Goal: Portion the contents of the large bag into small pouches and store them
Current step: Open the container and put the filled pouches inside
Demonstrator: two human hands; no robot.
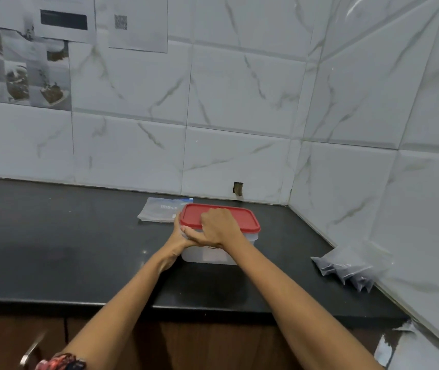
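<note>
Both hands meet at the container: my left hand (pixel 179 235) cups its near-left corner, fingers wrapped against the clear wall just under the lid, so that grip is closed around the corner. My right hand (pixel 217 227) lies on top, fingers curled down onto the red lid (pixel 239 216) and the thumb stretched left until it touches the left hand; that grip is narrow and pressing on the lid, though I cannot tell whether it pinches the rim.

Going left to right: papers (pixel 66 18) with pictures and a code square hang on the tiled wall (pixel 239 89) at upper left. On the black surface (pixel 53 236), a flat, clear zip bag (pixel 159 209) with a blue strip lies against the wall, just behind the container's left end and partly hidden by it. It looks flattened.

Next comes the container (pixel 213 256) itself, a rectangular, translucent white box with the red lid seated flat on it. I cannot make out what is inside.

Well apart, at the right where the surface meets the side wall, several small clear pouches (pixel 346 268) holding something dark lean in an overlapping pile against the tiles.
</note>
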